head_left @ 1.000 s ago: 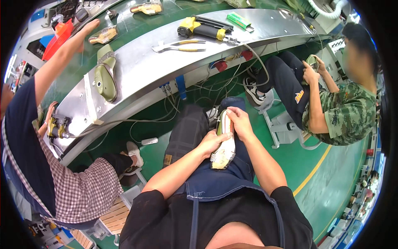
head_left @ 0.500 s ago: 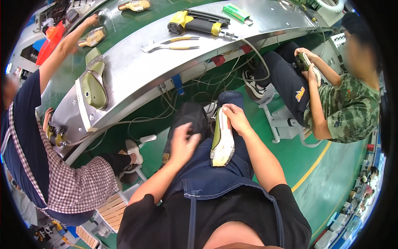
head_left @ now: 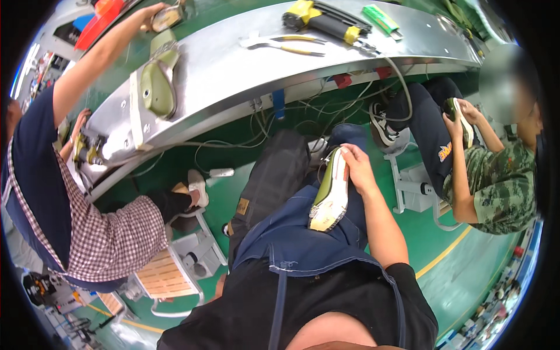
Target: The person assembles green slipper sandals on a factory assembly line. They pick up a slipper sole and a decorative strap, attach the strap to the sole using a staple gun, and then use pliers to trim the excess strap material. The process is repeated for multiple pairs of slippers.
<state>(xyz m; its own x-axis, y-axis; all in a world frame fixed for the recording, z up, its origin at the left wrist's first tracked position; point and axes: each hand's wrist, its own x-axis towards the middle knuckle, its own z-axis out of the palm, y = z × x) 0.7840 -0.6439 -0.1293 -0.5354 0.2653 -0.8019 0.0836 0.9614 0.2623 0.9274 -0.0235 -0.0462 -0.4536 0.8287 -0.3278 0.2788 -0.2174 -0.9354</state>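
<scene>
My right hand (head_left: 359, 166) grips the heel end of a partly made shoe (head_left: 331, 195), its fingers mostly hidden behind it. The shoe lies tilted over my apron-covered lap, underside up. It has an olive-green upper, a pale insole and a gathered, rough-looking edge around the toe. On my left side only a sliver of skin of my left arm (head_left: 220, 286) shows beside my black sleeve; the left hand itself is hidden.
On the curved metal bench (head_left: 216, 76) lie pliers (head_left: 286, 44), a yellow-black air tool (head_left: 326, 22), a green box (head_left: 382, 21) and olive shoe parts (head_left: 157, 87). Hoses (head_left: 233, 144) hang below it. Co-workers sit on both sides; the right one (head_left: 496, 181) holds another shoe.
My left hand has left my lap and gone back to my left side, out of sight. The view has shifted; my right hand keeps its hold on the shoe, now more tilted.
</scene>
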